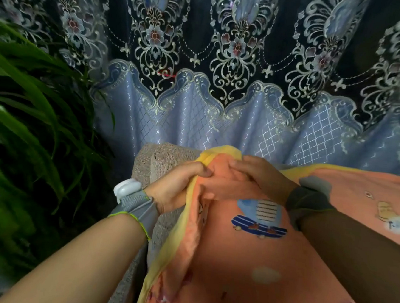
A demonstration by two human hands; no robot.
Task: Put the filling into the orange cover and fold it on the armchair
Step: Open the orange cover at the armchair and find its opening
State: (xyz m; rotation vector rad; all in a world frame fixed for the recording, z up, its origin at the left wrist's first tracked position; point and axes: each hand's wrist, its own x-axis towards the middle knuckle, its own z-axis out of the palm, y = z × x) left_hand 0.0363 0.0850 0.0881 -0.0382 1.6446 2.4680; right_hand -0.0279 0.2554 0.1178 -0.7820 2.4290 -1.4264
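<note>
The orange cover [241,257], printed with cartoon figures and edged in yellow, lies spread over the grey-brown armchair [160,157]. My left hand [177,185] pinches the cover's yellow-edged corner near the top of the armchair's backrest. My right hand [257,175] presses and grips the same corner from the right, fingers touching the left hand. The filling is not visible on its own; the cover bulges as if something is inside it.
A dark blue embroidered curtain [223,81] hangs right behind the armchair. A leafy green plant [24,118] crowds the left side. The cover stretches off to the right edge of view.
</note>
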